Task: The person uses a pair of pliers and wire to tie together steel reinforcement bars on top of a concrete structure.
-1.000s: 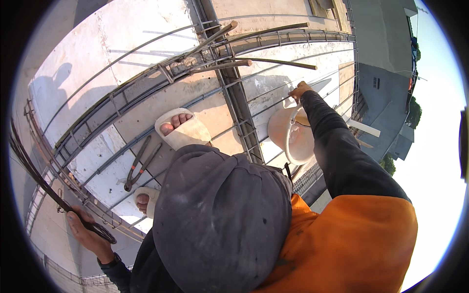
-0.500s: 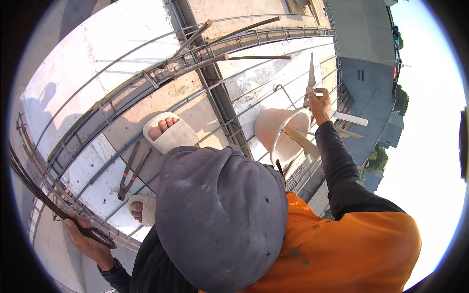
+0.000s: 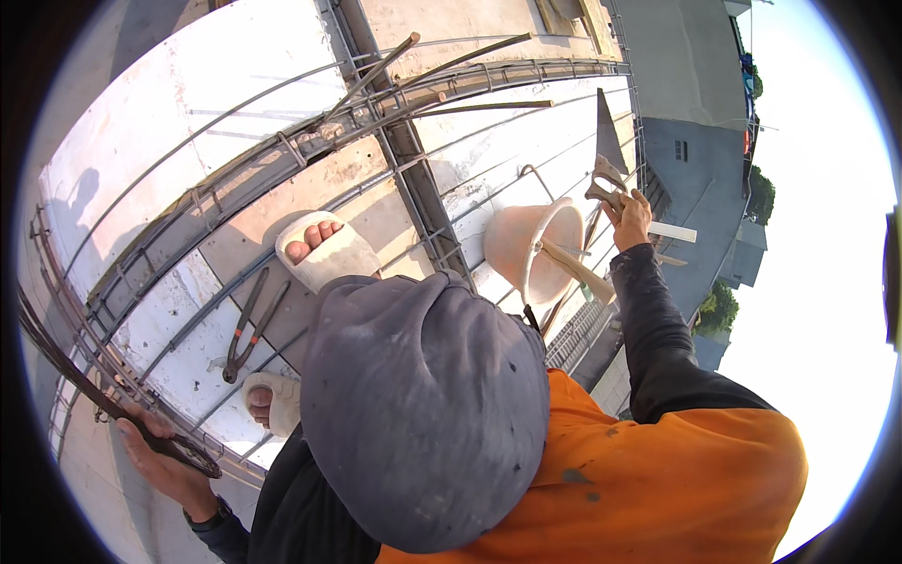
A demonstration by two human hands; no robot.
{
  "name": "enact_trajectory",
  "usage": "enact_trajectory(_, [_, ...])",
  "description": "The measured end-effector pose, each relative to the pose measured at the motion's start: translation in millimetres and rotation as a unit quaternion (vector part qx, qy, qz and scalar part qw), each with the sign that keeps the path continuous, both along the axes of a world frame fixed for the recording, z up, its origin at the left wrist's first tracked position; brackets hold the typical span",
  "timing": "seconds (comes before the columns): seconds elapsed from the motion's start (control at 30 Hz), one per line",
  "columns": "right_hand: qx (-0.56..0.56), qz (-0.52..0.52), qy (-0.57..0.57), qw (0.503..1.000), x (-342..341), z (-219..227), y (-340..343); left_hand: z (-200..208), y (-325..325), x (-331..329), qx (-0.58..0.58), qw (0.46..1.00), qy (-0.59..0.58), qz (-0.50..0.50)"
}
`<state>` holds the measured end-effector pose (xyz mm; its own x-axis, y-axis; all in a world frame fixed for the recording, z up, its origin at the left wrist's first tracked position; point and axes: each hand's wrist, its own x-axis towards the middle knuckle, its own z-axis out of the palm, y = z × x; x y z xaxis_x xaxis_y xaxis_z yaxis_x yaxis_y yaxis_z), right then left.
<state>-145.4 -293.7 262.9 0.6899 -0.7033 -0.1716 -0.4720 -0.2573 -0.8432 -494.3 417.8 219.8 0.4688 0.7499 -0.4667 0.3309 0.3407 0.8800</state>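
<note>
My right hand [image 3: 631,222] is closed around the handle of a hand saw [image 3: 611,141], whose blade points away from me. Just nearer and to the left of it is a pale plastic bucket [image 3: 512,246] with a wooden piece [image 3: 584,273] sticking out over its rim. At the lower left, my left hand [image 3: 169,470] grips a bundle of thin dark tie wire [image 3: 101,399], looped at its near end. A pair of long-handled pincers [image 3: 252,324] with orange bands lies between my two sandalled feet, touched by neither hand.
Steel reinforcing bars [image 3: 282,150] form a grid over pale formwork panels [image 3: 197,85]. Several bar ends [image 3: 409,42] stick up at the far middle. A white strip [image 3: 675,231] juts out beyond my right hand. A grey building [image 3: 700,155] stands to the right.
My right hand has drawn slightly nearer and turned the hand saw, so its blade shows broader and darker. My left hand stays nearly in place with the tie wire.
</note>
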Motion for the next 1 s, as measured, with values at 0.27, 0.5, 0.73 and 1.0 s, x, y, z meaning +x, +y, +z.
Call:
enact_trajectory(0.27, [0.156, 0.092, 0.047, 0.982, -4.8, 60.8, -5.6, -0.9, -2.0, 6.2, -0.040, 0.998, -0.043, -0.012])
enact_trajectory(0.5, [0.126, 0.037, 0.031, 0.991, -33.7, 120.7, -17.1, -2.7, -19.0, 8.2, -0.065, 0.997, -0.047, -0.018])
enact_trajectory(0.73, [0.112, -0.091, 0.057, 0.988, -165.5, 207.1, -101.7, -0.8, -25.3, 2.5, -0.082, 0.994, -0.061, -0.026])
enact_trajectory(1.0, [0.169, -0.232, 0.295, 0.911, -374.3, 282.7, -96.9, -0.9, -21.5, -7.8, -0.119, 0.991, -0.054, -0.030])
